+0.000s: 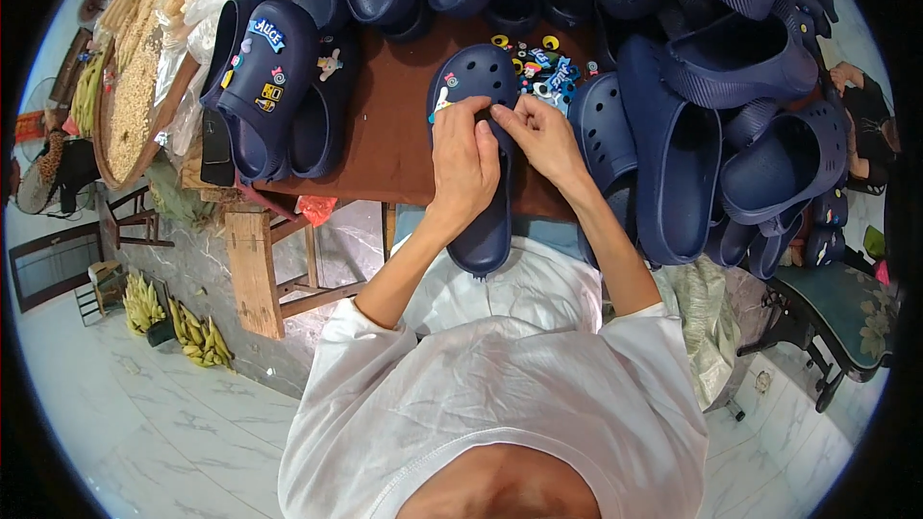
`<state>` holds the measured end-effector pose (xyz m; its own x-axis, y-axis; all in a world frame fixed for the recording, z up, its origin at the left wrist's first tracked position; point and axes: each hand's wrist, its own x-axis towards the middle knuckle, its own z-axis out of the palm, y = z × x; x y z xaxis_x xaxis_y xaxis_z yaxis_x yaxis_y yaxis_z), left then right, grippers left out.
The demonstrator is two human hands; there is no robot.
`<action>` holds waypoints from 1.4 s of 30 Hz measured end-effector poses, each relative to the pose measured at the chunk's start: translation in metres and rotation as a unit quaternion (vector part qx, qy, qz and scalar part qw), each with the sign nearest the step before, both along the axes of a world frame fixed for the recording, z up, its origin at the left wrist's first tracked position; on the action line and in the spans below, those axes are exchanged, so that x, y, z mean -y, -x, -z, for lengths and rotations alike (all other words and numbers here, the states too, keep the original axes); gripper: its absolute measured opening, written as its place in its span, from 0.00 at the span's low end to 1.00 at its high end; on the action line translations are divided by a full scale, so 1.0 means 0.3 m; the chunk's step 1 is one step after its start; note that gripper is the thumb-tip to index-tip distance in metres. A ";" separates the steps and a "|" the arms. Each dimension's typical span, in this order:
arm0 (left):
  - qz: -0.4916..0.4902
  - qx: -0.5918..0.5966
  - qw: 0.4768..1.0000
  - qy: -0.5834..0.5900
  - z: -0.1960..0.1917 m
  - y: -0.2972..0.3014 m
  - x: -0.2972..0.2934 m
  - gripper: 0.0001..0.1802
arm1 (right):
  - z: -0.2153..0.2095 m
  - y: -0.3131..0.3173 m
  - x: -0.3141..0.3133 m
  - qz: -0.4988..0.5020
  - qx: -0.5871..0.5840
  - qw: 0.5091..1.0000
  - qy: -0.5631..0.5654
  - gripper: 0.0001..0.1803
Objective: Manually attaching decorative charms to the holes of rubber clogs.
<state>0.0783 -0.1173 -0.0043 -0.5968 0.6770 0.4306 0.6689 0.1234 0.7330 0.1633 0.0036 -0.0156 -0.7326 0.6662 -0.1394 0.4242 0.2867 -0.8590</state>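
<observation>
A navy foam clog [478,248] with round holes lies in front of me, its toe pointing away. My left hand [463,165] grips its upper, with the thumb and fingertips close to the holes. My right hand [546,141] pinches at the clog's right side, its thumb and forefinger pressed together near a hole. Whatever those fingertips hold is hidden. A small pink charm [451,80] and a white and yellow charm [442,101] sit on the toe's left side. Just beyond my right hand lies a pile of colourful shoe charms [550,75].
Brown cloth covers the table [389,125]. Decorated navy clogs [272,86] stand at left, more navy clogs [673,168] crowd the right and the far edge. At far left is a tray of pale kernels [133,120]; below it stands a wooden stool [255,269]. A chair [835,312] stands at right.
</observation>
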 end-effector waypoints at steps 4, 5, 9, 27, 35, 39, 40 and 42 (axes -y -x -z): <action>-0.001 -0.024 1.000 0.002 0.011 0.001 -0.004 0.14 | 0.049 0.018 -0.005 0.021 -0.053 0.997 0.058 0.25; 0.002 -0.039 0.999 -0.002 0.014 0.003 -0.007 0.14 | 0.055 0.021 -0.008 0.020 -0.053 0.997 0.058 0.25; -0.002 -0.051 0.999 0.002 0.007 0.001 -0.011 0.13 | 0.056 0.027 -0.023 0.010 -0.060 0.997 0.051 0.22; -0.015 -0.053 0.998 -0.020 0.012 -0.007 -0.017 0.13 | -0.067 0.017 -0.037 -0.047 0.056 0.997 -0.039 0.31; -0.012 -0.027 0.999 0.015 -0.002 -0.006 -0.013 0.13 | -0.021 0.023 -0.020 -0.003 -0.003 0.999 -0.045 0.29; -0.007 -0.038 0.999 -0.014 0.003 0.007 -0.004 0.13 | -0.040 -0.005 -0.028 -0.015 0.008 0.999 0.027 0.26; -0.004 -0.022 1.000 -0.006 -0.006 0.007 0.001 0.13 | -0.051 -0.016 -0.031 -0.004 0.011 0.999 0.045 0.24; 0.000 -0.006 1.000 0.002 -0.010 0.011 0.009 0.13 | -0.031 -0.033 -0.043 -0.004 0.009 1.000 0.028 0.20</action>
<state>0.0750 -0.1200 -0.0014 -0.5917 0.6785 0.4353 0.6783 0.1272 0.7237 0.1733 0.0165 -0.0063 -0.7348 0.6511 -0.1899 0.4376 0.2412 -0.8662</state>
